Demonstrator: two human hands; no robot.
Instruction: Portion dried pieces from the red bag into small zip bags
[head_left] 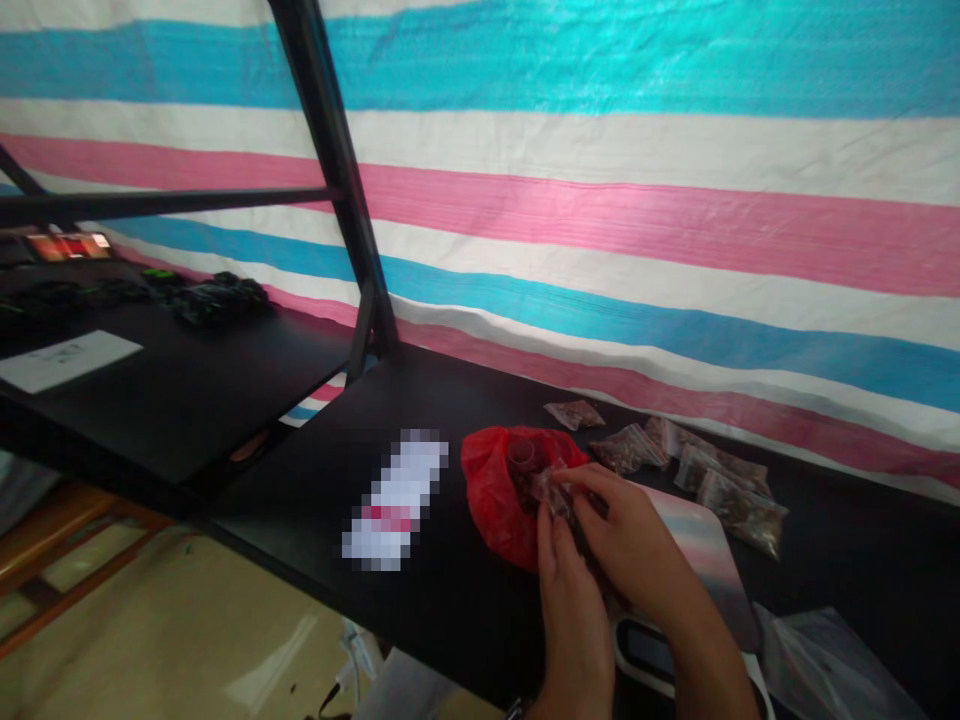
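My left hand (568, 585) and my right hand (628, 530) are close together, fingers pinched on a small clear zip bag (553, 490). The bag is held at the right side of an open red plastic bag (491, 505). Inside the red bag a round cup-like rim (523, 457) shows above dark contents that I cannot make out. Under and beside my right forearm is a kitchen scale with a shiny metal plate (709, 545) and a dark display (646, 650). My arms partly cover the scale.
Several filled zip bags (742, 510) lie right of the red bag, with another small bag (576, 413) behind it. A clear plastic sheet or large bag (832, 660) is at lower right. A blurred-out paper-like item (397, 500) lies left. A black frame post (337, 170) rises behind.
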